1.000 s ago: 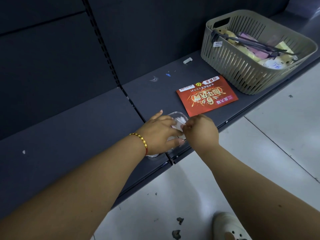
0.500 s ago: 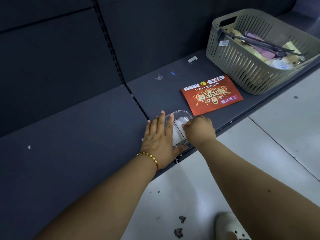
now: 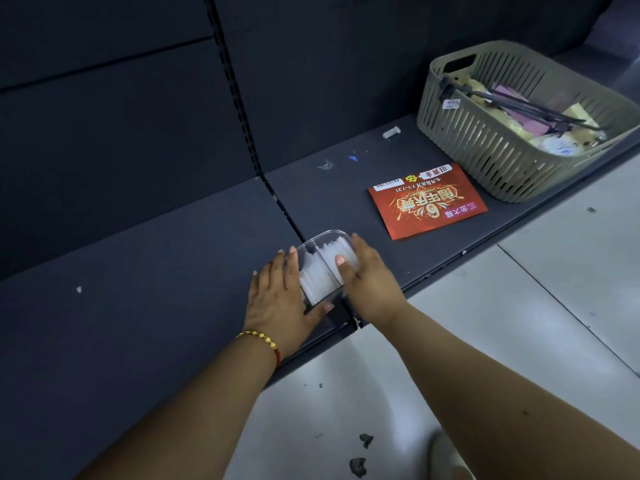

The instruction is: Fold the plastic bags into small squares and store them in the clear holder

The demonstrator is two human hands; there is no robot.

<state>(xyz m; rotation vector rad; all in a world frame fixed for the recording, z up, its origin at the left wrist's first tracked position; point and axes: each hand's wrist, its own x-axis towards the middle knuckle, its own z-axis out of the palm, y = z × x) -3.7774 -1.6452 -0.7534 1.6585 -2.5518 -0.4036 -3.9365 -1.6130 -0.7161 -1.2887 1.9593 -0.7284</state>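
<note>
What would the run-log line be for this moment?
stage: storing | clear holder: on shelf, folded bags inside | left hand, right hand: flat against holder's sides

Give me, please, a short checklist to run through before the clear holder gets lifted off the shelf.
1. Folded bags sit inside the clear holder: ok.
2. Left hand lies flat against the holder's left side: ok.
3. Right hand braces the right side, thumb resting over the bags: ok.
4. Holder fully on the shelf: not ok, it sits close to the front edge.
5. Red flyer and basket lie apart from the holder: ok.
6. Any bag still unfolded: cannot tell.
</note>
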